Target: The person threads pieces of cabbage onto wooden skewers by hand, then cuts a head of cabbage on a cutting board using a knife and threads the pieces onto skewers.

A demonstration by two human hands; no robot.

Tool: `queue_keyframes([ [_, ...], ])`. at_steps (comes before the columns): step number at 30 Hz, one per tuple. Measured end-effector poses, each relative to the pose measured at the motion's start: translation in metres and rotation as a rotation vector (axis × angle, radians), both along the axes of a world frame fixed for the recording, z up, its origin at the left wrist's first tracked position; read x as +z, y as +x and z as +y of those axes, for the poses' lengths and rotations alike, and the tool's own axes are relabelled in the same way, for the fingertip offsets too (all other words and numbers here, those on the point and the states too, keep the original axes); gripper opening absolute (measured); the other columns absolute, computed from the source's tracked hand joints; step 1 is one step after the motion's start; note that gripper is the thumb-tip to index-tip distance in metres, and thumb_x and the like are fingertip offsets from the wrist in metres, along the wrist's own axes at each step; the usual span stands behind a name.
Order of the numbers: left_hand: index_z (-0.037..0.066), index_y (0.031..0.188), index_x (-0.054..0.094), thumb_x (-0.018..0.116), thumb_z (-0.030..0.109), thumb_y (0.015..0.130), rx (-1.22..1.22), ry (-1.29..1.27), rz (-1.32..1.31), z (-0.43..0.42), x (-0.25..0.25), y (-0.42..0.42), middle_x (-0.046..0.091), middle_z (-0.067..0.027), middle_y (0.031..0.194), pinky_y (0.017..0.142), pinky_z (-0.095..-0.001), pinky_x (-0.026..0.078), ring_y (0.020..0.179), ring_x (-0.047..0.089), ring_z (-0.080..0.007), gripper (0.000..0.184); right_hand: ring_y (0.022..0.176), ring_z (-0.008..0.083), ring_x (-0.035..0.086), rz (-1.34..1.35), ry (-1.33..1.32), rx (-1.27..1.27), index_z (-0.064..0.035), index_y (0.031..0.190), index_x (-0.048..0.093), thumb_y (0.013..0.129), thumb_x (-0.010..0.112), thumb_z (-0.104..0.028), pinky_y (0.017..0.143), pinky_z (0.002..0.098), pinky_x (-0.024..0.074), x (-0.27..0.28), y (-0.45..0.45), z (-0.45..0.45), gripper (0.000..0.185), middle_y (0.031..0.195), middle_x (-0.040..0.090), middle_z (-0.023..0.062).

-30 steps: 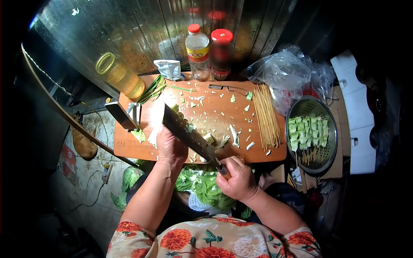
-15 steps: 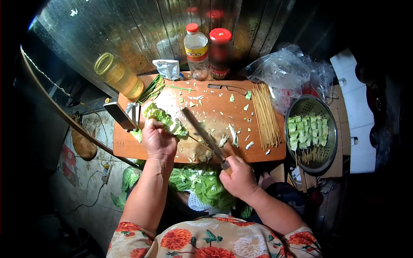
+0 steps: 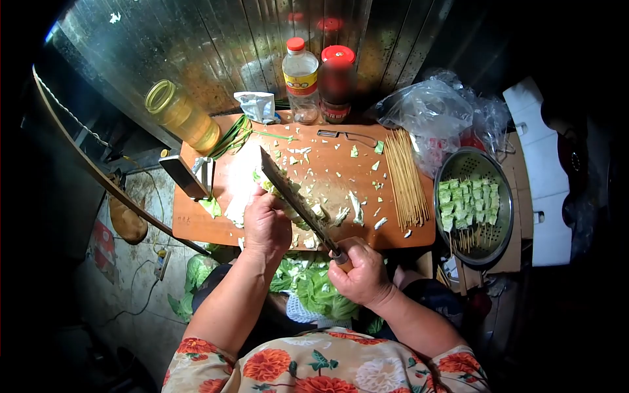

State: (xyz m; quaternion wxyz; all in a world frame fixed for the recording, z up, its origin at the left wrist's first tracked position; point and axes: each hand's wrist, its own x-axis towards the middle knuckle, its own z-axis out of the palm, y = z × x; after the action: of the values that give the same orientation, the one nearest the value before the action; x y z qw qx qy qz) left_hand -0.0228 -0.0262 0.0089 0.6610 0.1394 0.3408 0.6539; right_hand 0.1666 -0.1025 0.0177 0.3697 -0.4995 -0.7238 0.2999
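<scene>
My right hand (image 3: 357, 272) is wrapped round the wooden handle of a long-bladed knife (image 3: 296, 204), whose blade slants up and left over the orange board (image 3: 229, 226). Behind the blade, my left hand (image 3: 267, 223) is closed on pale green cabbage leaves (image 3: 259, 178), partly hidden by the knife. Small cabbage scraps (image 3: 357, 208) lie scattered on the board. Right of them is a row of bamboo skewers (image 3: 406, 178). More loose cabbage leaves (image 3: 318, 285) lie below the board's front edge, near my lap.
A metal colander (image 3: 501, 245) at the right holds skewered cabbage. Along the back stand a red-capped bottle (image 3: 301, 85) and a red-lidded jar (image 3: 337, 85), with plastic bags (image 3: 436, 108) beside them. A yellow jar (image 3: 183, 121) and a phone (image 3: 182, 175) are at the left.
Half a second ago the leaves were raised to the left, apart from the blade. My left hand has since moved right, and the knife and the leaves are together again.
</scene>
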Motion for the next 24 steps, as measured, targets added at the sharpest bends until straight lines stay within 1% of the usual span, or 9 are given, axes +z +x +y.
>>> queue_keyframes([
  [5,0.003,0.105,0.055,0.051,-0.002,0.08,0.01,-0.006,0.002,0.001,-0.003,0.003,0.06,-0.0086,0.088,0.074,-0.0385,0.053,0.082,0.061,-0.0232,0.026,0.074,0.0397,0.06,-0.028,0.011,-0.016,-0.0043,0.096,0.058,0.073,0.065,-0.016,0.064,0.0453,0.051,-0.003,0.002,0.0,0.027,0.082,0.059,0.0178],
  [10,0.003,0.107,0.054,0.047,-0.005,0.077,0.042,-0.04,-0.012,0.002,0.002,0.001,0.06,-0.0091,0.09,0.073,-0.0394,0.053,0.081,0.061,-0.0236,0.031,0.074,0.0417,0.058,-0.08,-0.132,-0.012,-0.0029,0.084,0.054,0.073,0.064,-0.018,0.064,0.0467,0.0489,-0.008,0.005,-0.003,0.021,0.08,0.058,0.02],
  [12,0.003,0.109,0.053,0.044,-0.007,0.074,0.096,0.052,0.013,0.007,0.002,-0.005,0.06,-0.009,0.092,0.072,-0.0399,0.053,0.081,0.06,-0.0237,0.037,0.075,0.0424,0.058,-0.068,-0.189,-0.012,-0.0025,0.082,0.052,0.073,0.063,-0.018,0.065,0.0472,0.0484,-0.011,0.007,-0.002,0.021,0.08,0.057,0.0204],
  [14,0.004,0.109,0.052,0.044,-0.007,0.072,0.014,0.121,-0.028,0.007,0.013,-0.015,0.057,-0.0076,0.091,0.072,-0.0391,0.052,0.08,0.059,-0.0236,0.04,0.076,0.0431,0.057,-0.058,-0.246,-0.012,-0.0021,0.08,0.05,0.073,0.062,-0.018,0.066,0.0478,0.0478,-0.017,0.008,-0.001,0.021,0.08,0.057,0.0209],
  [16,0.004,0.109,0.052,0.043,-0.007,0.071,-0.053,0.18,-0.059,0.009,0.012,-0.018,0.057,-0.0071,0.091,0.073,-0.0383,0.051,0.081,0.058,-0.0234,0.04,0.08,0.0424,0.058,-0.102,-0.341,-0.074,-0.0012,0.086,0.053,0.073,0.06,-0.017,0.07,0.0474,0.0483,-0.025,0.009,0.0,0.022,0.085,0.058,0.0208],
  [19,0.004,0.111,0.051,0.043,-0.006,0.071,0.068,-0.011,-0.047,0.01,0.01,-0.015,0.056,-0.0065,0.093,0.073,-0.0374,0.049,0.082,0.056,-0.0222,0.042,0.083,0.0374,0.06,-0.145,-0.274,-0.174,-0.001,0.089,0.057,0.072,0.061,-0.016,0.074,0.0415,0.0488,-0.019,0.011,0.011,0.023,0.085,0.061,0.0178],
  [21,0.005,0.114,0.05,0.042,-0.005,0.071,0.03,-0.038,0.019,0.009,0.014,-0.013,0.055,-0.006,0.096,0.073,-0.0364,0.048,0.083,0.054,-0.0203,0.044,0.092,0.0393,0.058,-0.223,-0.275,-0.216,-0.0011,0.1,0.057,0.074,0.057,-0.018,0.081,0.0439,0.0474,-0.021,0.016,0.018,0.031,0.096,0.06,0.0201],
  [23,0.004,0.114,0.051,0.042,-0.005,0.074,0.038,-0.055,-0.006,0.009,0.016,-0.01,0.056,-0.0063,0.095,0.073,-0.0361,0.049,0.082,0.055,-0.0203,0.042,0.095,0.0391,0.057,-0.288,-0.24,-0.273,-0.0017,0.104,0.057,0.074,0.057,-0.017,0.083,0.0443,0.0469,-0.034,0.023,0.025,0.034,0.099,0.06,0.0201],
  [24,0.003,0.114,0.052,0.041,-0.005,0.076,0.048,-0.072,-0.028,0.008,0.016,-0.01,0.057,-0.0066,0.094,0.073,-0.0357,0.05,0.08,0.056,-0.0204,0.04,0.097,0.0427,0.055,-0.308,-0.322,-0.27,0.0021,0.105,0.056,0.072,0.056,-0.016,0.086,0.047,0.0464,-0.03,0.025,0.03,0.037,0.106,0.057,0.0255],
])
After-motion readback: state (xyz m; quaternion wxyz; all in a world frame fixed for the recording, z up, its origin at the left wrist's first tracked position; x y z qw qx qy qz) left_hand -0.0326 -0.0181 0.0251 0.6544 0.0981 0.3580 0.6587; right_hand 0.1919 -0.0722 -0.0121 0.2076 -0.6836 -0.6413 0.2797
